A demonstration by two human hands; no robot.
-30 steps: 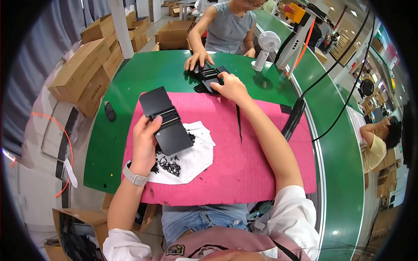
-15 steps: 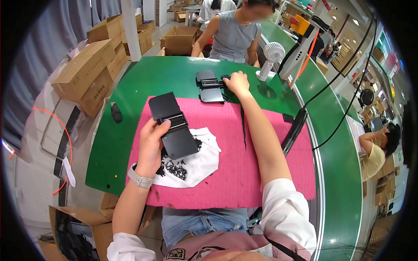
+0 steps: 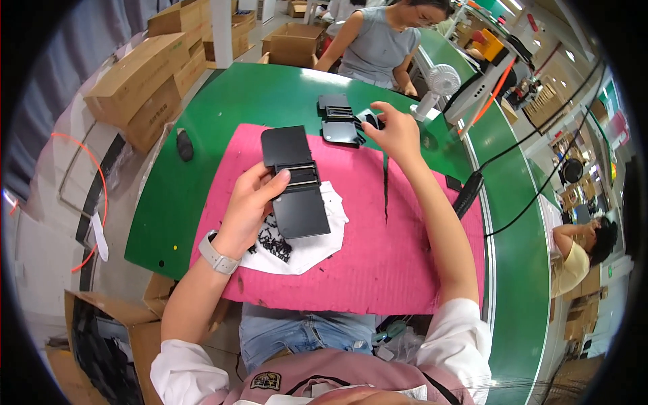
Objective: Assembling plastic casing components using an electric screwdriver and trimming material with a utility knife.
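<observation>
My left hand (image 3: pixel 251 202) grips a black hinged plate (image 3: pixel 302 210), two flat leaves joined by a slotted middle section, with the thumb on that section. It is held over a white cloth (image 3: pixel 310 256) bearing a heap of small black pieces (image 3: pixel 273 244). My right hand (image 3: pixel 399 138) reaches to the far side of the table, thumb and index finger apart. Beside its fingertips are a pale, shiny flat piece (image 3: pixel 366 116) and something small and dark, partly hidden. Just left of them lies a second black hinged plate (image 3: pixel 339 131).
A pink mat (image 3: pixel 378 270) covers part of the green table (image 3: pixel 202 135). A black corded tool (image 3: pixel 469 194) hangs at the right; a small white fan (image 3: pixel 442 84) stands farther back. A co-worker (image 3: pixel 378 47) sits opposite. Cardboard boxes (image 3: pixel 138 74) are stacked at the left.
My right hand has lifted and opened its fingers, uncovering the pale piece near the second plate. My left hand has turned the held plate more upright. The whole view has shifted slightly.
</observation>
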